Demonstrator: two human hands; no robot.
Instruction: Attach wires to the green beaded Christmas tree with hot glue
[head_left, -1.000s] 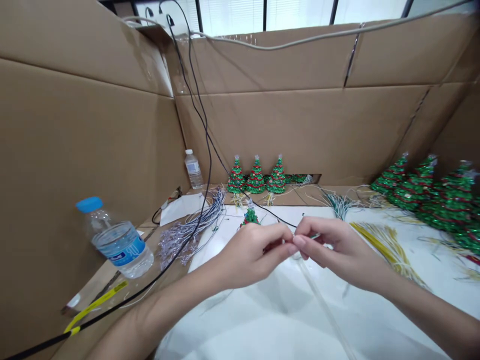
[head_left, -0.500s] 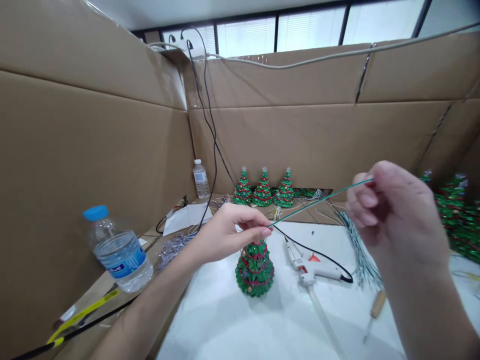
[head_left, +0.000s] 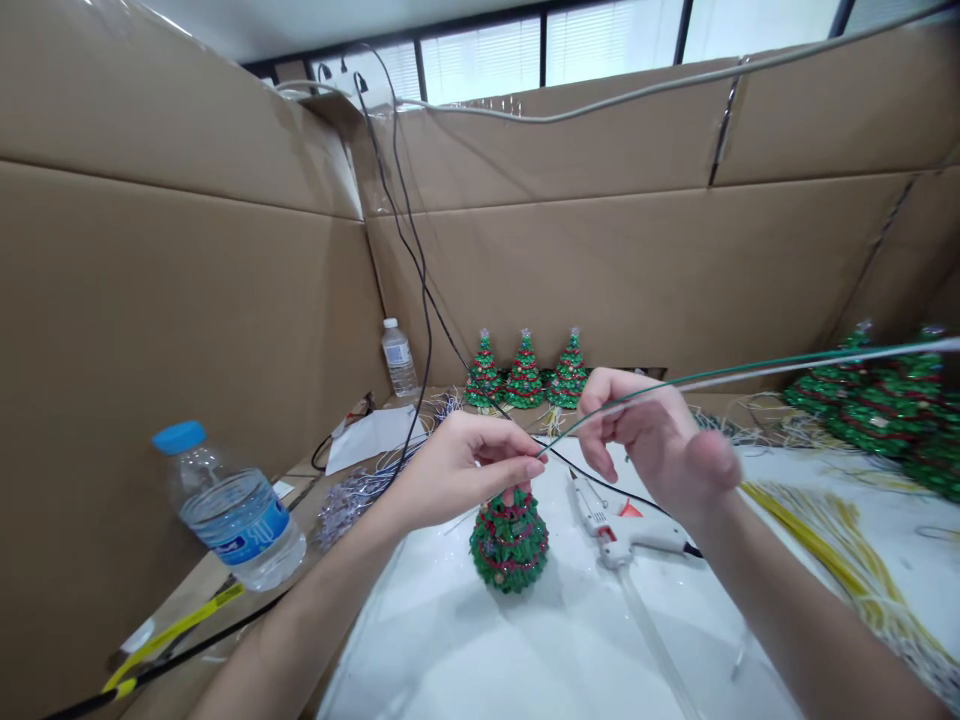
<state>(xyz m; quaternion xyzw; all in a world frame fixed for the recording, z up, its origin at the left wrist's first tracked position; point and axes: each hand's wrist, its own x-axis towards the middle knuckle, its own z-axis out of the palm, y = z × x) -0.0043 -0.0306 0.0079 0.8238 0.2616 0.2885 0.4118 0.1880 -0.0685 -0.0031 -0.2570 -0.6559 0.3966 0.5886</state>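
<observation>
My left hand (head_left: 480, 465) is closed in a pinch on the end of a thin green wire (head_left: 720, 374), just over the top of a small green Christmas tree (head_left: 510, 545) with red garland. The tree stands upright on the white work surface, its tip hidden behind my fingers. A pale whitish strand runs beside the wire, and both stretch off to the right edge. My right hand (head_left: 652, 440) is open beside the wire, thumb apart from the curved fingers. The wire passes across these fingers; whether it touches them I cannot tell.
A white glue gun (head_left: 619, 535) lies right of the tree. Three finished trees (head_left: 525, 372) stand at the back, with more trees (head_left: 885, 400) at right. Yellow wires (head_left: 817, 530) lie near my right forearm. A large water bottle (head_left: 240, 520) stands at left, beneath cardboard walls (head_left: 600, 260).
My right hand has let go of the wire and moved left, its fingers opening. The wire now reaches past it to the right edge. My left hand keeps its pinch over the tree.
</observation>
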